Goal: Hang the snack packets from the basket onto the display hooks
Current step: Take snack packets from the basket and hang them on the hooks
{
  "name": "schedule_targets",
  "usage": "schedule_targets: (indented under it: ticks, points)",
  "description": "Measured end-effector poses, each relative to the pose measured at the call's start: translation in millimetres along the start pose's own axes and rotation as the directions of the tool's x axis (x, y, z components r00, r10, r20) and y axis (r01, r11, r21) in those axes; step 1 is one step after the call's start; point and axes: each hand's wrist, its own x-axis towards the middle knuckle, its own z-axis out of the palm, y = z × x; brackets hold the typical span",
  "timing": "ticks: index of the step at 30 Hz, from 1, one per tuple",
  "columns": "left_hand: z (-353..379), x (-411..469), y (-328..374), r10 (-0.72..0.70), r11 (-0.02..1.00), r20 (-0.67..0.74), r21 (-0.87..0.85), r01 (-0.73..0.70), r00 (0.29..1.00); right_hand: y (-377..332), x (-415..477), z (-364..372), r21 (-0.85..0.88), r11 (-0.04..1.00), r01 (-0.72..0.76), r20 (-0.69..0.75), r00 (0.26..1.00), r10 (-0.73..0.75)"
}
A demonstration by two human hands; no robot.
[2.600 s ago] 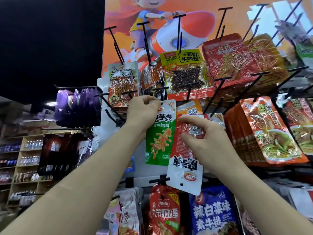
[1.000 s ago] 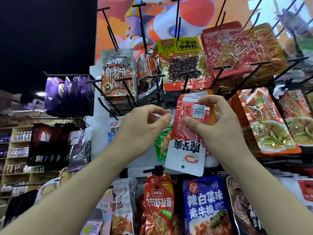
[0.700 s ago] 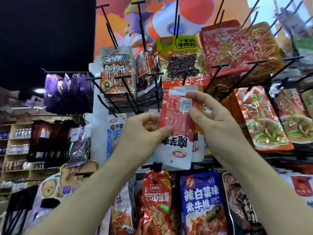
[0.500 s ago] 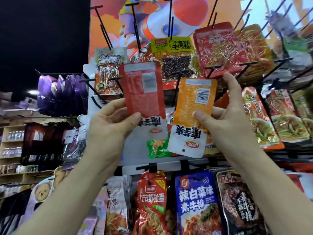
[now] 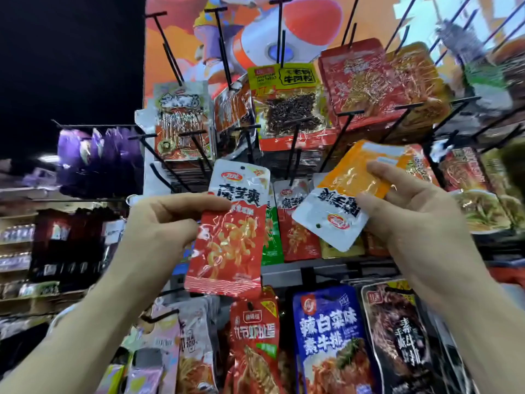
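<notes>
Nearest the camera, two bare forearms reach up toward the rack. The left hand (image 5: 162, 223) pinches a red packet (image 5: 227, 237) by its left edge, thumb across the front just under the white header and the other fingers (image 5: 173, 226) curled behind, so the packet hangs upright, face out, its punched hole free at the top. The right hand (image 5: 412, 220) grips an orange packet (image 5: 349, 191) at its right side, the thumb on the near face and fingers wrapped around the top edge; this packet is turned upside down and tilted, its white header pointing down and left. The two packets are apart, with a gap between them. In that gap, just behind, a green packet (image 5: 272, 240) and a second red packet (image 5: 298, 223) hang from display hooks (image 5: 294, 155). Below them hangs a row of larger bags, among them a blue bag (image 5: 329, 336). Farther up, bare black hooks stick out before a cartoon poster (image 5: 284, 32).
</notes>
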Motion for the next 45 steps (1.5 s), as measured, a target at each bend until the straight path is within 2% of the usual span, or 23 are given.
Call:
schedule_targets:
  ticks: [1,4,6,7,9,10,12,15,19,21,24,27,30,32,35,38,40,42,45]
  points:
    - [-1,-1,1,-0.011,0.998,0.024,-0.054,0.012,1.000,-1,-2,-2,0.007,1.000,-0.022,0.055,0.998,0.022]
    - [-3,-3,-1,0.009,0.985,0.097,-0.174,0.008,0.995,-5,-8,-6,0.204,0.965,-0.167,0.294,0.950,0.102]
    - [-1,-3,-4,0.038,0.986,0.108,-0.168,-0.019,0.993,-7,-10,-3,0.218,0.962,-0.163,0.348,0.934,0.079]
    - [1,-3,-4,0.054,0.992,0.100,-0.119,-0.042,0.994,-6,-10,-1,0.153,0.979,-0.134,0.286,0.954,0.086]
    - [8,-1,-5,0.082,0.996,0.053,-0.032,-0.080,0.995,-6,-11,7,-0.058,0.994,-0.096,0.057,0.993,0.099]
    - [11,1,-5,0.089,0.996,0.027,-0.020,-0.089,0.996,-5,-12,9,-0.144,0.984,-0.105,0.007,0.994,0.107]
    - [20,2,-2,0.081,0.995,-0.012,-0.055,-0.082,0.997,-4,-13,13,-0.232,0.964,-0.130,0.028,0.990,0.140]
    - [28,1,1,0.051,0.995,-0.057,-0.089,-0.056,0.997,-8,-17,17,-0.259,0.951,-0.168,0.087,0.977,0.196]
    - [42,-13,3,-0.016,0.996,0.018,-0.091,0.017,1.000,-8,-22,24,-0.329,0.935,-0.130,0.249,0.944,0.219]
    - [52,-23,-1,-0.072,0.991,0.023,-0.113,0.074,0.997,-4,-25,29,-0.308,0.941,-0.137,0.293,0.928,0.231]
    - [58,-34,-10,-0.143,0.978,0.023,-0.148,0.145,0.989,4,-26,37,-0.206,0.954,-0.216,0.229,0.938,0.262]
    - [49,-39,-15,-0.124,0.991,0.048,-0.039,0.126,0.991,11,-29,47,-0.230,0.952,-0.202,0.191,0.950,0.248]
    - [29,-29,-13,-0.005,0.989,-0.025,0.150,0.008,1.000,13,-28,57,-0.229,0.948,-0.220,0.193,0.944,0.266]
    - [15,-13,-4,0.021,0.998,-0.086,0.060,-0.016,0.996,11,-27,66,-0.256,0.939,-0.231,0.243,0.924,0.294]
    - [3,13,11,-0.097,0.971,-0.071,-0.225,0.079,0.993,12,-22,78,-0.348,0.909,-0.230,0.294,0.893,0.339]
    - [-1,28,14,-0.158,0.937,0.007,-0.315,0.152,0.987,16,-18,91,-0.436,0.874,-0.216,0.325,0.867,0.377]
    - [-7,38,9,-0.156,0.942,-0.005,-0.302,0.147,0.988,16,-18,98,-0.511,0.839,-0.188,0.331,0.858,0.394]
    - [-19,54,4,-0.096,0.961,-0.107,-0.268,0.064,0.990,14,-15,102,-0.599,0.792,-0.115,0.304,0.883,0.358]
    - [-38,78,-5,0.030,0.991,-0.224,-0.119,-0.058,0.974,17,3,101,-0.657,0.753,-0.001,0.156,0.978,0.137]
